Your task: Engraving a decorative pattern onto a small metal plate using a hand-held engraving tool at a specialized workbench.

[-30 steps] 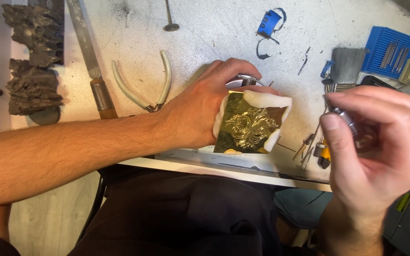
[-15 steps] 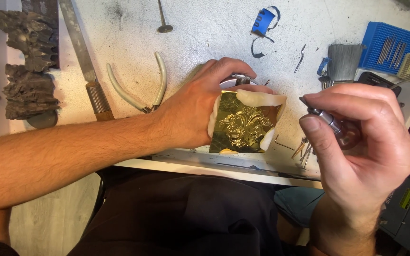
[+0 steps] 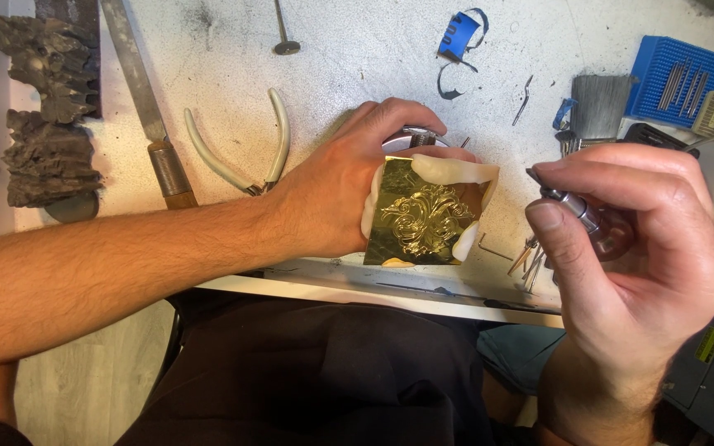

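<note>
A slim metal engraving tool (image 3: 576, 211) is gripped between thumb and fingers of the right hand (image 3: 630, 264), at the right of the frame, its tip pointing left. The left hand (image 3: 336, 198), at the centre, is curled around a gold-coloured embossed metal sheet (image 3: 421, 219) bedded in a pale putty-like mass (image 3: 456, 172), near the lower edge of the tabletop (image 3: 357, 58). Pale-handled pliers (image 3: 245, 153) lie just left of that hand, a long file (image 3: 146, 107) further left. A blue tray (image 3: 686, 78) sits in the upper right corner.
</note>
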